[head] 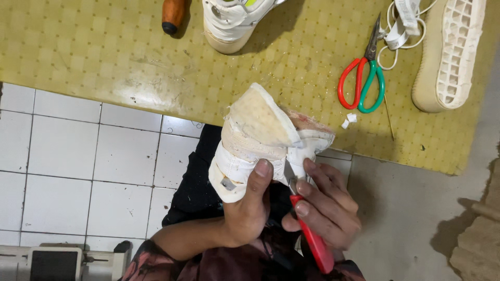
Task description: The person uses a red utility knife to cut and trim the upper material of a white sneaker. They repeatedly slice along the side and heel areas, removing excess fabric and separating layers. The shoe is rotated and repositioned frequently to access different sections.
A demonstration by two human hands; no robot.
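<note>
Knife: red-handled utility knife (311, 240) pinched in my right hand (324, 207), fingers curled round the handle, blade tip up against the shoe upper.
Left hand: my left hand (248, 208) is closed round the white sole-less shoe upper (259, 140), thumb pressed flat on its side.
Shoe upper: held in the air over my lap, just off the near edge of the table, tan insole board facing up, toe pointing away from me.
Table: yellow checked-vinyl table (114, 57) fills the far half of the view; its near edge runs slanting from left down to right.
Scraps: small white offcuts (348, 120) lie near the table's near edge, just beside the scissors.
Scissors: scissors with one red and one green handle loop (362, 83), lying shut toward the table's right end.
Sole: cream rubber outsole (451, 52), tread up, at the far right corner, white laces (401, 28) beside it.
Far edge: second white sneaker (232, 18) and a brown wooden tool handle (173, 14), well apart from my hands.
Floor: white tiles (62, 151) on the left.
</note>
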